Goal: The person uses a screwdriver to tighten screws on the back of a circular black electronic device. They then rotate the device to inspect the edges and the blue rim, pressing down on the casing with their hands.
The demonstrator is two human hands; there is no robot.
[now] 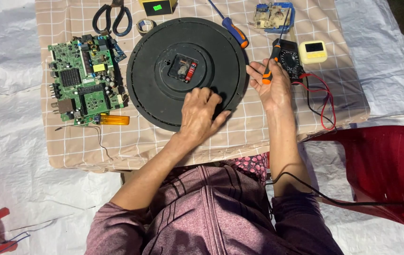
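A large round black clock back (159, 94) lies face down on the checked cloth, with its small movement and a red battery (183, 69) in the middle. My left hand (201, 113) rests palm down on the clock's lower right rim. My right hand (271, 82) sits just right of the clock, palm up, with an orange and black handled screwdriver (270, 60) lying in its fingers.
A green circuit board (85, 79) lies left of the clock with an orange tool (114, 120) below it. Scissors (112, 18), a tape roll (145, 26), another screwdriver (232, 29), a multimeter (290, 60) with leads, a yellow timer (313, 51) and a red chair (386, 165) surround it.
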